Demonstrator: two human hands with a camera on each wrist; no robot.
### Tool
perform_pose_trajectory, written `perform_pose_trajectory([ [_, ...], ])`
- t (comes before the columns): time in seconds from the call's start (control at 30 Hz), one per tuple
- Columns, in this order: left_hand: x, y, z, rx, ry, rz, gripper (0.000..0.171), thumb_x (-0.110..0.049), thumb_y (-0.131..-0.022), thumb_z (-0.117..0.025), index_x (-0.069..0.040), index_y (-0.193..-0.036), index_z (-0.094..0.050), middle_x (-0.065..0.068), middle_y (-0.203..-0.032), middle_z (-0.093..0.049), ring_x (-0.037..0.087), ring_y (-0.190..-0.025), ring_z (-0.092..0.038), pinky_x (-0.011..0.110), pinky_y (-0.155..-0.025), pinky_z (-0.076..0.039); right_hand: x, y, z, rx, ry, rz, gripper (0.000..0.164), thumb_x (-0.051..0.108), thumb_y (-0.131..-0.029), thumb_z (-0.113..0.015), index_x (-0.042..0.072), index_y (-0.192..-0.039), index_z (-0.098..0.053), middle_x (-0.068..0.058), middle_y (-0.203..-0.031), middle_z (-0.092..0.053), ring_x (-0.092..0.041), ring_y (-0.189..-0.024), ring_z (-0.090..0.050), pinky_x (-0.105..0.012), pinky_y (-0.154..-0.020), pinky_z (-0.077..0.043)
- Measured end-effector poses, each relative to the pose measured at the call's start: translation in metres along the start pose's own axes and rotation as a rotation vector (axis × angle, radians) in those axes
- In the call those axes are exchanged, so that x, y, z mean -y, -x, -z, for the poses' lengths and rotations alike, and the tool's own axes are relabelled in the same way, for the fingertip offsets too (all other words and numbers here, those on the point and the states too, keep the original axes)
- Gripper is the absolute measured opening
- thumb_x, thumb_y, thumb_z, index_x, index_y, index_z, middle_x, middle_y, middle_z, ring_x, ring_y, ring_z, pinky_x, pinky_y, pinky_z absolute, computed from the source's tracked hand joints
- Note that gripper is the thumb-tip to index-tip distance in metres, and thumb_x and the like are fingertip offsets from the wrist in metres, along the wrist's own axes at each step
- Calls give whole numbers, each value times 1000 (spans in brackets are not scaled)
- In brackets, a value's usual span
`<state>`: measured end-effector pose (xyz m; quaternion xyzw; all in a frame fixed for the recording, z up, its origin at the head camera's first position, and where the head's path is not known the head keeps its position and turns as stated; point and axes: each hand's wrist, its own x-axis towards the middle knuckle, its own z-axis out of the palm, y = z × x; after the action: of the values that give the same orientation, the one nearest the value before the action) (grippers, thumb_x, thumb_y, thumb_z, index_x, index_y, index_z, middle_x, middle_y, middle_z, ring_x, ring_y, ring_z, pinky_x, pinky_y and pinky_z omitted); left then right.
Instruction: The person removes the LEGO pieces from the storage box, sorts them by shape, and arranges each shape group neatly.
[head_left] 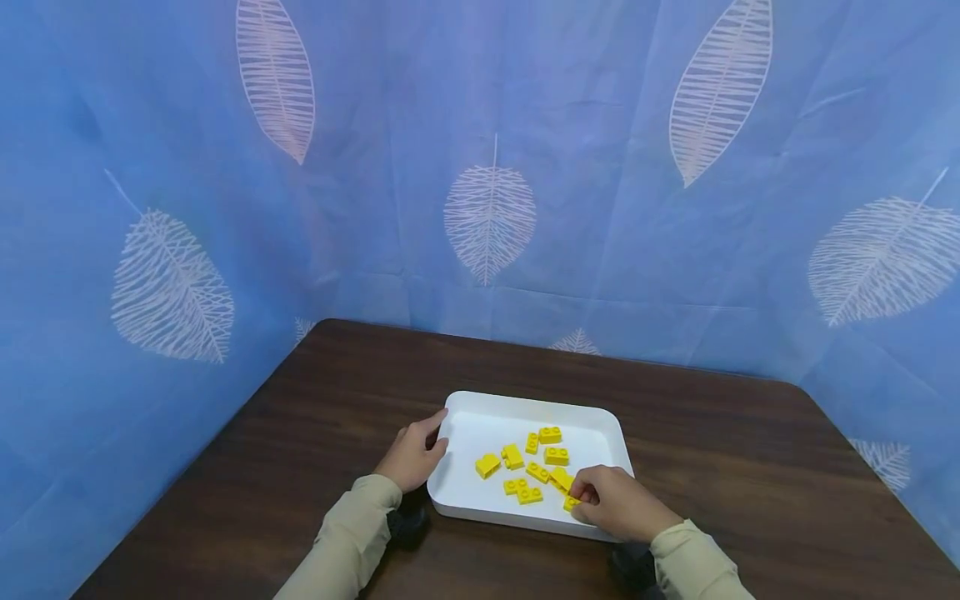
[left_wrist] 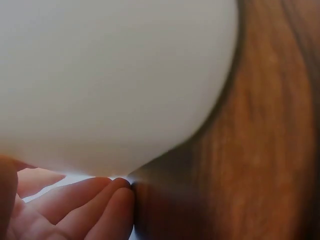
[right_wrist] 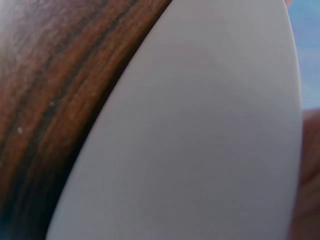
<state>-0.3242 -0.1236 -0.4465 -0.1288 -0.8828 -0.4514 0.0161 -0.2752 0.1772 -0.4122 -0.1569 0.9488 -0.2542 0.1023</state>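
A white tray (head_left: 480, 510) lies on the table with several yellow toy bricks (head_left: 556, 456) spread in it. My left hand (head_left: 408, 458) rests at the tray's left side, index finger and thumb extended to the rim. The left wrist view has its fingers (left_wrist: 117, 212) against the outside of the tray wall (left_wrist: 120, 75). Over the tray's near right corner, my right hand (head_left: 622, 502) has curled fingers and pinches a yellow brick (head_left: 572, 503), partly hidden by the fingertips. In the right wrist view, the tray wall (right_wrist: 185, 125) hides most of that hand.
The dark wooden table (head_left: 360, 367) extends around the tray. Behind it and along the left and right hangs a blue curtain (head_left: 375, 208) with white leaf prints. Two yellow bricks (head_left: 500, 461) lie toward the tray's left half.
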Motion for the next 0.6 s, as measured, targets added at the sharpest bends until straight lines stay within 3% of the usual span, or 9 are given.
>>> perform_pose_trajectory([
  [0.17,0,0,2,-36,7,7,49,-8,-92,-55,-1,-140,-44,21,-138,-48,32,-121,-53,45,-93,-48,0,-3,2,-17,5,28,11,9,-78,-73,5,-86,-67,3,-74,-57,-14,-67,-48,-24,-60,-42],
  [0.37,3,1,-2,-27,75,5,49,-9,-93,-55,-2,-140,-43,21,-140,-46,34,-121,-53,46,-93,-47,3,4,7,-86,-1,49,13,10,-81,-71,6,-92,-68,4,-82,-61,-9,-69,-50,-23,-61,-45],
  [0.47,4,1,-6,-52,100,10,49,-8,-92,-55,-3,-139,-45,21,-139,-47,34,-121,-52,46,-93,-47,16,14,11,-125,-3,130,14,14,-82,-71,10,-96,-69,6,-88,-63,-3,-73,-52,-23,-66,-49],
  [0.6,4,0,-9,-92,139,11,48,-8,-92,-56,-4,-139,-46,21,-134,-52,33,-119,-54,45,-93,-47,46,31,6,-118,15,323,12,20,-85,-70,17,-96,-68,13,-90,-61,2,-77,-53,-23,-69,-51],
])
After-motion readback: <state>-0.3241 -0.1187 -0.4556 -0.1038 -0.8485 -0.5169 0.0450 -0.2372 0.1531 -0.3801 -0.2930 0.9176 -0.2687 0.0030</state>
